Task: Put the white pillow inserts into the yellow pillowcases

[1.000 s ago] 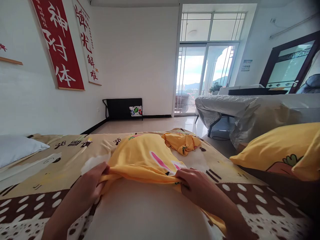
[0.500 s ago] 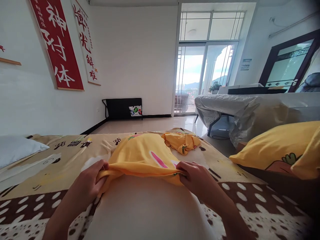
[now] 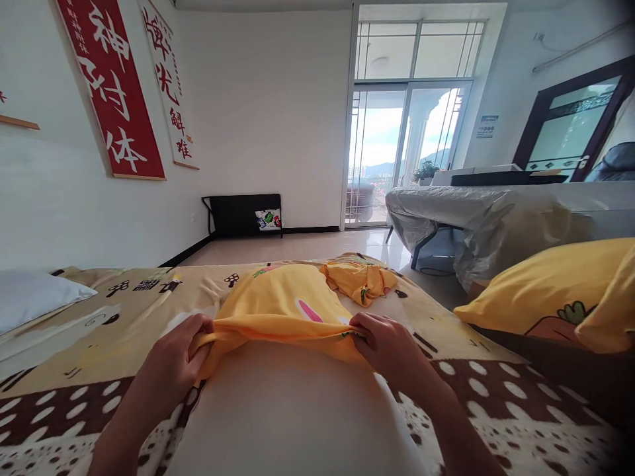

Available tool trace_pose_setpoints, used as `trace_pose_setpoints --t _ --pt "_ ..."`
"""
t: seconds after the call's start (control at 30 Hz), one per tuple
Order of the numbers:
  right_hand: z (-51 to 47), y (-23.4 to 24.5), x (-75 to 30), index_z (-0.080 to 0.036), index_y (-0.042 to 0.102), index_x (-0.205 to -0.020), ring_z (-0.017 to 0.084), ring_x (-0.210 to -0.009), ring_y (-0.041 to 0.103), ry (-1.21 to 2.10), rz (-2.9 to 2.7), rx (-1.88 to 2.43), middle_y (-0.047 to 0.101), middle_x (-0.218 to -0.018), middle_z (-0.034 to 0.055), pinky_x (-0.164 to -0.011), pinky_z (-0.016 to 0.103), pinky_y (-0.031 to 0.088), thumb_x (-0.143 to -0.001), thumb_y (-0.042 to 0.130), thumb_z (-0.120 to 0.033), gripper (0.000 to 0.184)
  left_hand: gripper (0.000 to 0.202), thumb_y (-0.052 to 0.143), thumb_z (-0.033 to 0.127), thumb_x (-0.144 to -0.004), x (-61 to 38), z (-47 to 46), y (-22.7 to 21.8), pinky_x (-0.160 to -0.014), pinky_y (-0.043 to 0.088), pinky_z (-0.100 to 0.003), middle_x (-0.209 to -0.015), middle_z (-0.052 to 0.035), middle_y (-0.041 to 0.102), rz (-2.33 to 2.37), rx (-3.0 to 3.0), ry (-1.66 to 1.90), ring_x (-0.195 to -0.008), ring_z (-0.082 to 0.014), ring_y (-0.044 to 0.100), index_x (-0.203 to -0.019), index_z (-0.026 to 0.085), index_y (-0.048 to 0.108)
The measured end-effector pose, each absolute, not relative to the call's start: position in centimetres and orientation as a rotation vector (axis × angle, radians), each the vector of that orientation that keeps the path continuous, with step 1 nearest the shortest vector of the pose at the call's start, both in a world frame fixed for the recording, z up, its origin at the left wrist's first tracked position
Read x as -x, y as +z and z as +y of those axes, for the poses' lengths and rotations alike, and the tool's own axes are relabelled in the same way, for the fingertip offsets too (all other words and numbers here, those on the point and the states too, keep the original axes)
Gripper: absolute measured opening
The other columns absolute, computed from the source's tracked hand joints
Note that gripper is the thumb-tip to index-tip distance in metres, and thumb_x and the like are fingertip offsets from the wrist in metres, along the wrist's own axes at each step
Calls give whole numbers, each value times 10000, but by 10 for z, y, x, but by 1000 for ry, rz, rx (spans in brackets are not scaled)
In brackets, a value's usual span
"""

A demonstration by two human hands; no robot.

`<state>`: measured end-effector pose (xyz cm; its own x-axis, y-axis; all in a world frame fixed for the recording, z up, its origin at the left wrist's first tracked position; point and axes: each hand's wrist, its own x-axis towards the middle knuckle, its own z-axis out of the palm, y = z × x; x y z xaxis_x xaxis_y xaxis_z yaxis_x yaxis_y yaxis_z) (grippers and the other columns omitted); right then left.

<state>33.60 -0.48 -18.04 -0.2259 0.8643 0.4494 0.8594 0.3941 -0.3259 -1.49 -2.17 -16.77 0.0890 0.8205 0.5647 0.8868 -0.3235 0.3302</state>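
A yellow pillowcase (image 3: 275, 297) with a pink-and-white rabbit-ear print covers the far part of a white pillow (image 3: 297, 416). The near part of the pillow is bare and reaches the bottom of the view. My left hand (image 3: 181, 350) is closed on the left end of the pillowcase's open edge. At the right end of that edge, my right hand (image 3: 381, 340) pinches the cloth. Between both hands the hem is stretched and slightly raised above the pillow. A crumpled yellow cloth (image 3: 362, 281) lies just beyond, to the right.
Under everything is a patterned blanket (image 3: 89, 337) in beige and brown. A white pillow (image 3: 40, 294) rests at the far left, a yellow carrot-print pillow (image 3: 555, 291) at the right. Behind stands a plastic-covered table (image 3: 446, 201); a black folded frame (image 3: 238, 215) leans against the wall.
Both hands keep their hold on the pillowcase. The hem between them has lifted slightly, and the right hand has risen a little.
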Motion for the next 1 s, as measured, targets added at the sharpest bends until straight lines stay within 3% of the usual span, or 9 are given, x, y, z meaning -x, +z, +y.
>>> trace_pose_setpoints --t 0.43,0.7,0.8,1.0 --pt "1 -185 -338 -221 609 -817 150 -702 559 -146 -1963 1348 635 -798 11 -633 256 390 -816 478 -197 133 210 464 297 -780 11 -21 -166 -654 480 -216 -925 -3 687 -1700 1903 -1177 -755 -164 651 -969 254 543" --pt "2 -182 -343 -224 645 -812 155 -735 581 -173 -1861 1240 638 -784 4 -681 261 437 -769 536 -146 141 157 483 305 -770 11 -22 -165 -659 469 -226 -858 29 702 -1733 1812 -1251 -721 -159 648 -888 267 579" --pt "11 -187 -345 -229 685 -801 164 -773 580 -223 -1831 1232 619 -783 19 -706 267 445 -781 575 -180 123 157 486 314 -772 12 -15 -167 -624 457 -221 -817 26 697 -1813 1788 -1270 -668 -150 634 -880 258 585" --pt "27 -199 -346 -251 742 -761 177 -684 592 -272 -1800 1551 629 -715 26 -599 273 404 -777 648 -311 112 189 507 362 -771 24 10 -178 -599 446 -208 -739 0 679 -1813 1863 -1294 -655 -139 617 -781 215 626"
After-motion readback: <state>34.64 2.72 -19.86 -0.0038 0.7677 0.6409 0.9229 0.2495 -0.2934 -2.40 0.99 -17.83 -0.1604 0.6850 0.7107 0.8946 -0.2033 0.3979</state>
